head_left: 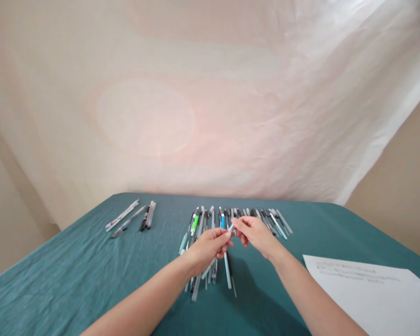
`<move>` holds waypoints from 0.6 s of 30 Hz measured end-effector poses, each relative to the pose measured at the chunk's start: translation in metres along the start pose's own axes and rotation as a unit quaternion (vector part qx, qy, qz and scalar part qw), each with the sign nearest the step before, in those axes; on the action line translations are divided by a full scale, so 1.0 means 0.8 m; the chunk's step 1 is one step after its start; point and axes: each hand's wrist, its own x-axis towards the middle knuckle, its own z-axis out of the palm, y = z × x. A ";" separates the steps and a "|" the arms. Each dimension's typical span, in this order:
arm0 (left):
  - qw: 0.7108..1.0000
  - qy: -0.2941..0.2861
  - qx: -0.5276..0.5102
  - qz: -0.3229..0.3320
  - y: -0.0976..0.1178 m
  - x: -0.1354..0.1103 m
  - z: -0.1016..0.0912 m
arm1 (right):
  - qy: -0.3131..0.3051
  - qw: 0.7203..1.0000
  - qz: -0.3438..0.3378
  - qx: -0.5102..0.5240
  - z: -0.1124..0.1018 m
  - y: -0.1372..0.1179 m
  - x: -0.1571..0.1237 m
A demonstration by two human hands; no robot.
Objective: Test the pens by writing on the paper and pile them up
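Observation:
Above the middle of the table, my left hand (210, 247) pinches a small pale blue pen (230, 228) between thumb and fingers. My right hand (255, 233) grips the pen's far end, its fingertips close to those of my left. Most of the pen is covered by my fingers. Below and around my left hand lies a loose heap of pens (196, 287), in part hidden by the hand and wrist. A bright green pen (195, 225) and a blue pen (223, 221) stand out among them.
A row of pens (273, 221) lies behind my right hand. At the far left are several pens (122, 215), with a small bundle (149, 216) beside them. White sheets with writing (367, 294) lie at the right on the green tablecloth (73, 280). A pale cloth (210, 102) hangs behind.

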 end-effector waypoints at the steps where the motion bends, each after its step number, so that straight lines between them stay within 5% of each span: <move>1: 1.000 0.006 -0.001 0.003 -0.002 0.000 0.001 | 0.001 1.000 0.000 -0.012 0.002 -0.001 -0.001; 18: 0.992 0.036 0.114 -0.024 -0.002 -0.009 0.012 | 0.008 0.999 0.013 -0.034 0.008 0.001 -0.003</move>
